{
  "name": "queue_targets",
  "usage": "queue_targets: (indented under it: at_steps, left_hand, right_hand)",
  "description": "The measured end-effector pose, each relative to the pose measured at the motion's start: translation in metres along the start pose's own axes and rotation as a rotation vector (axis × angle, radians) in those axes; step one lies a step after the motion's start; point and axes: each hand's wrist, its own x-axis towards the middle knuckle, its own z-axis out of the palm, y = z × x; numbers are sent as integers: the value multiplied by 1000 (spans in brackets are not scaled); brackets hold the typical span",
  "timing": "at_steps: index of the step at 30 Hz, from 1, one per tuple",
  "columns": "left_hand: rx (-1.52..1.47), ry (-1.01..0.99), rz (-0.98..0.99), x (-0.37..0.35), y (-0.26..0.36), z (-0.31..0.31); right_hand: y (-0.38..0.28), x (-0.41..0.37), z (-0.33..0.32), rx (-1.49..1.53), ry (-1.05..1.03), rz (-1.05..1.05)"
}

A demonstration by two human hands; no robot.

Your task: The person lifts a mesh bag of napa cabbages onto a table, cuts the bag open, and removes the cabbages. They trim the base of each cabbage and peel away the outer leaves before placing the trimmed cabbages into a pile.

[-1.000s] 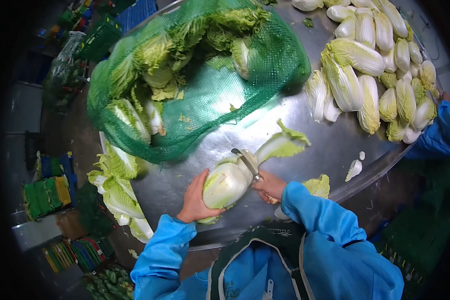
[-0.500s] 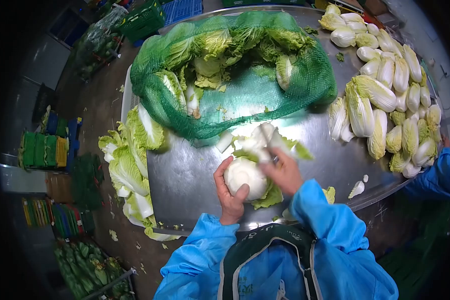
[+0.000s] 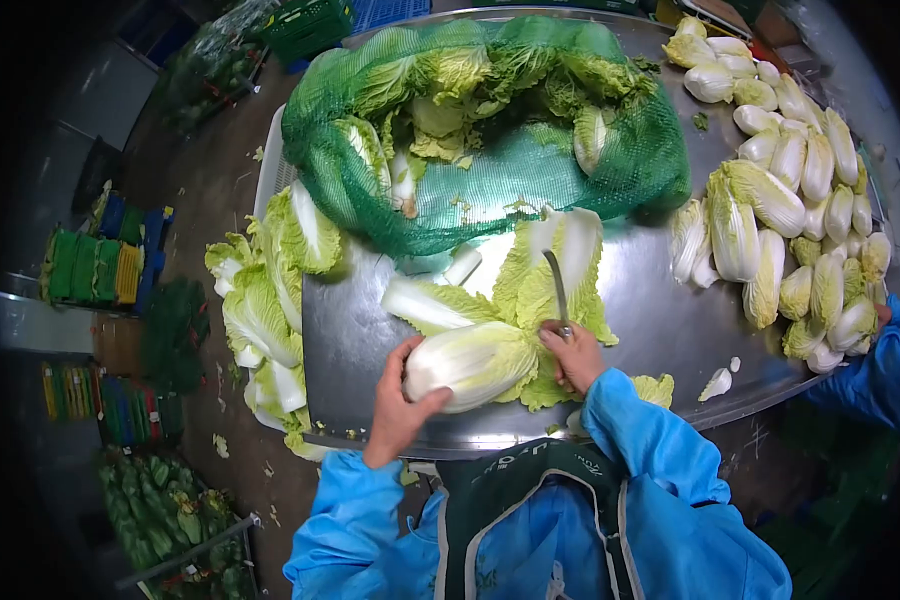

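Note:
My left hand (image 3: 398,402) grips a napa cabbage (image 3: 467,368) by its white base end, and the cabbage lies tilted with its leafy tip toward the right. In my right hand (image 3: 573,357) is a knife with a curved blade (image 3: 558,284) that points away from me. The right fingers sit close beside the cabbage's yellow-green tip. Loose cabbage leaves (image 3: 570,250) are spread on the metal table just beyond the cabbage, and a white leaf stalk (image 3: 430,303) shows behind it.
A green mesh bag (image 3: 420,235) with several cabbages lies open at the back of the metal table (image 3: 350,340). Trimmed cabbages (image 3: 770,225) are piled on the right, where another person's blue sleeve (image 3: 878,365) shows. Outer leaves (image 3: 260,320) heap at the left edge.
The cabbage has turned from base-up to lying on its side. More leaves now lie spread beyond it. The knife, blurred before, shows clearly in my right hand.

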Motion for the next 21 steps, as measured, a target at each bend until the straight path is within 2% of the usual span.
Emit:
queue_targets:
  at_steps: [1, 4, 5, 7, 8, 10, 11, 13, 15, 17, 20, 21]
  left_hand:
    - [10, -17, -95, 4, 1, -9]
    - [-296, -85, -544, 10, -42, -33]
    - [-293, -87, -543, 4, -56, -34]
    - [-697, -31, -580, -6, -77, -37]
    - [-693, -38, -572, -11, -75, -30]
    - [-906, 87, -358, -21, -67, -1]
    - [-916, 78, -292, -20, -62, 12]
    - [-870, 27, -245, -16, -36, 32]
    - [-822, -24, -192, -7, -11, 41]
    - [-853, -30, -366, 1, 3, 48]
    - [-758, 83, -361, 19, 1, 72]
    - [-757, 109, -301, 25, -8, 80]
  right_hand:
    - [14, 5, -6, -2, -6, -2]
    - [38, 7, -13, 4, 29, 24]
    - [35, 3, -10, 11, 41, -8]
    - [13, -12, -2, 37, 57, -53]
    - [4, -18, 3, 42, 62, -62]
    - [-10, -30, 19, 189, 43, -25]
    - [-25, -37, 28, 189, 42, -34]
    - [-52, -46, 42, 116, -61, -201]
    - [-65, -34, 32, 83, -91, -226]
    - [-80, -25, 26, 24, -112, -294]
    - [-68, 2, 24, -56, -51, -386]
    - [-59, 10, 25, -18, -45, -424]
